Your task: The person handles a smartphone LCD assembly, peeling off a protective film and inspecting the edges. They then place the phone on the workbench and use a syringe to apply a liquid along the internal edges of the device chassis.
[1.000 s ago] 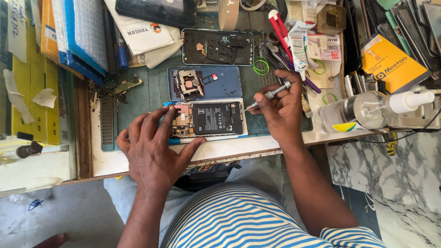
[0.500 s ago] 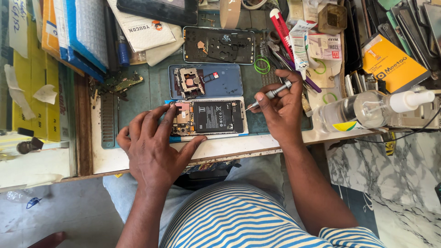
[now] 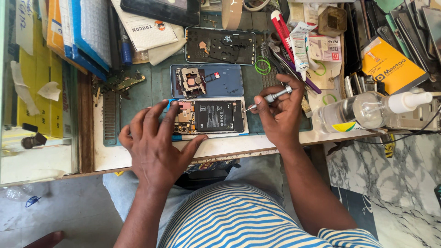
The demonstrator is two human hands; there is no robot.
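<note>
An open phone (image 3: 210,117) is laid flat near the front edge of the workbench (image 3: 138,154), on a green mat (image 3: 158,87). Its back is off, so the black battery (image 3: 216,116) and the small boards inside can be seen.

The left hand (image 3: 154,147) is spread open and laid flat on the bench. Its fingertips (image 3: 161,106) are pressed on the left end of the phone, and the thumb is stretched along the phone's near edge. Nothing is gripped by this hand.

The right hand (image 3: 280,115) is closed around a thin silver screwdriver (image 3: 271,97). The tool is pinched between the thumb and the fingers. Its tip is pointed at the right end of the phone, and it is touching or just above that end; which one cannot be told.

Just behind the phone, a blue back cover (image 3: 223,80) is laid with a small metal part (image 3: 190,80) on it. Further back, a dark phone frame (image 3: 220,45) is seen. Green rubber rings (image 3: 262,65) are lying beside the frame. A clear pump bottle (image 3: 363,110) is lying on its side to the right of the right hand. An orange box (image 3: 390,66) is placed behind the bottle. Books and packets (image 3: 76,32) are stacked at the back left.
</note>
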